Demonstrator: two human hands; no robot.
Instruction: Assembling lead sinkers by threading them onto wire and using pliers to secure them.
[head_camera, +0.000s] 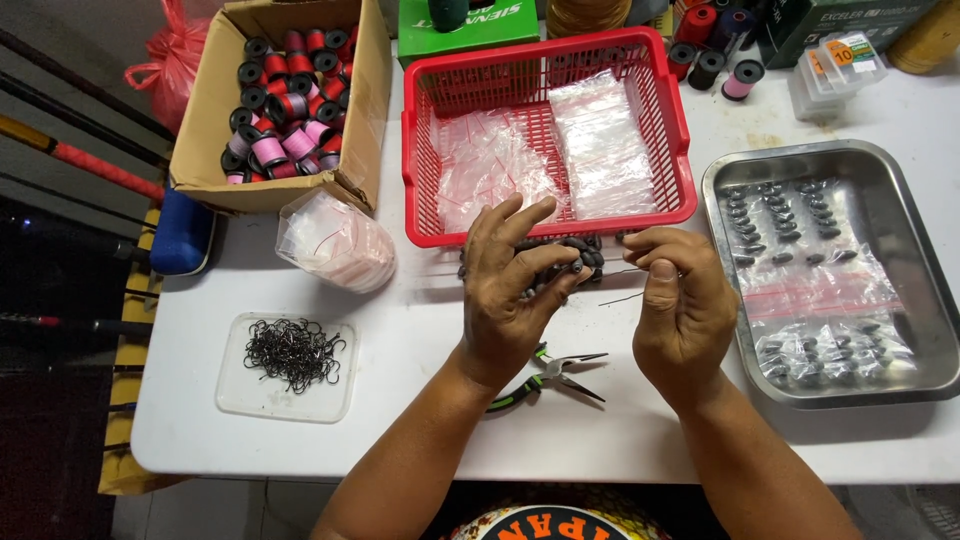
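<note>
Our left hand pinches a small dark sinker just above the sinker pile before the red basket. Our right hand is closed on a thin wire. We judge steady fingertips and aligning wire with the sinker's hole matter most; the pliers lie near on the surface.

Shiny metal tray, red plastic basket
</note>
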